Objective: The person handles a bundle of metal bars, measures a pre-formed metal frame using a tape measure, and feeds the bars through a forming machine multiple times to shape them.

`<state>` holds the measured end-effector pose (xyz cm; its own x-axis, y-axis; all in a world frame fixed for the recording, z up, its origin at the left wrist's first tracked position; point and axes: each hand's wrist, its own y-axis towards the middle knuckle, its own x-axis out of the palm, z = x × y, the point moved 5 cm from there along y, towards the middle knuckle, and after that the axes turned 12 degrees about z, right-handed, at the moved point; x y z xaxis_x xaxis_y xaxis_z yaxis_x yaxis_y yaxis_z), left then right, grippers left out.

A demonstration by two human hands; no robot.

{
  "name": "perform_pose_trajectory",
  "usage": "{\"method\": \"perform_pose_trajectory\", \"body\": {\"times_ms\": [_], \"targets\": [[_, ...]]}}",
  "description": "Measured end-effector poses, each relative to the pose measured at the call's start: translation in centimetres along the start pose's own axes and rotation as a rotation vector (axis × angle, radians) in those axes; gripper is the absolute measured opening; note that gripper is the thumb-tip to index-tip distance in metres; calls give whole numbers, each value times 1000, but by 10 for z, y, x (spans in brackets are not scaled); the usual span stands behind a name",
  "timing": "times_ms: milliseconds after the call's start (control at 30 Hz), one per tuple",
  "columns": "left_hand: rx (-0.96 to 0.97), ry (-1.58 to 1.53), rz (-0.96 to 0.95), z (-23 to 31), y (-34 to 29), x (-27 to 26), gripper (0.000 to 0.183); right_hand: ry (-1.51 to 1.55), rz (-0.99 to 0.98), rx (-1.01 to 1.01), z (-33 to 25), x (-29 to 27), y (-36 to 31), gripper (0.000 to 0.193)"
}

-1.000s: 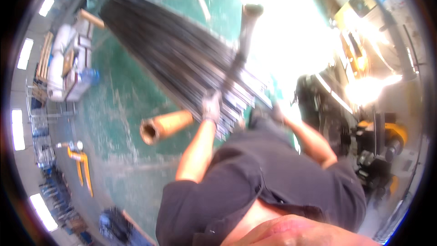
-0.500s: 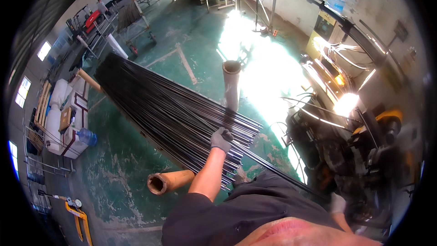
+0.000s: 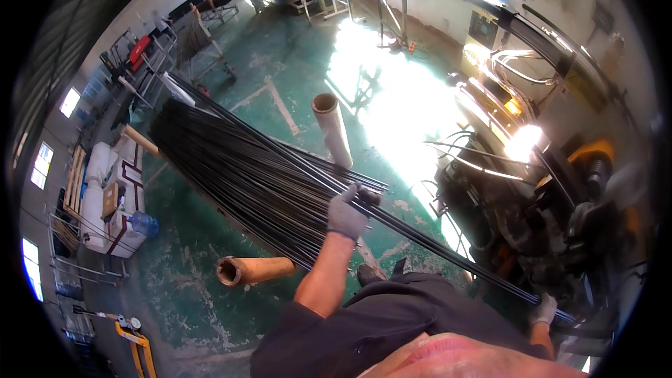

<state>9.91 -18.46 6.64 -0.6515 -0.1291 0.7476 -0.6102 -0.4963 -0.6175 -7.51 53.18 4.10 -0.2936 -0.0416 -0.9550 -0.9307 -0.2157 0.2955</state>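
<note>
While both gloved hands gripped the same few black rods [image 3: 448,250], the left hand [image 3: 348,215] was clearly the nearer one to the pile [image 3: 238,175]. Its fingers were curled round the rods, pinching them together partway along. The right hand [image 3: 543,308] was well off to the right of the left hand and closer in to the body, its fingers wrapped round the rods near their right-hand end, with a short length poking out past it. How many rods were held could not be told.

Their long axis sloped from ahead and left of the left hand, across the far side of the pile, down to the right hand. The pile spread ahead and left of the left hand, its rods fanned out on roughly the same slant, their cut ends just below and beside that hand. Whether the held rods touched the pile could not be seen.

One tube [image 3: 334,133] stood out ahead of the left hand, beyond the pile; another [image 3: 262,270] was to its left and nearer the body. The dark machine [image 3: 483,196] was ahead of the right hand.
</note>
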Motion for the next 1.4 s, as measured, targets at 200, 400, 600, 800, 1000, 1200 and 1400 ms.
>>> {"method": "perform_pose_trajectory", "body": {"times_ms": [200, 400, 600, 800, 1000, 1200, 1400], "targets": [[232, 98, -115, -16, -29, 77, 10, 76, -32, 205, 60, 26, -1, 49], [21, 234, -434, -133, -53, 167, 15, 136, 134, 295, 57, 34, 43, 32], [-19, 319, -653, -152, -45, 252, 15, 77, 389, 1066, 174, 41, -10, 48], [-87, 524, -552, -252, 21, 254, 16, 2544, 420, 1325, 28, 40, 67, 41], [-264, 547, -756, -284, 73, 323, 24, 2332, 780, 1476, 14, 36, 113, 18], [-168, 613, -854, -256, 167, 380, 35, 2074, 1169, 1587, 28, 35, 163, 24], [32, 928, -783, -281, 263, 406, 30, 1858, 1165, 1614, 15, -2, 227, 36]]}}
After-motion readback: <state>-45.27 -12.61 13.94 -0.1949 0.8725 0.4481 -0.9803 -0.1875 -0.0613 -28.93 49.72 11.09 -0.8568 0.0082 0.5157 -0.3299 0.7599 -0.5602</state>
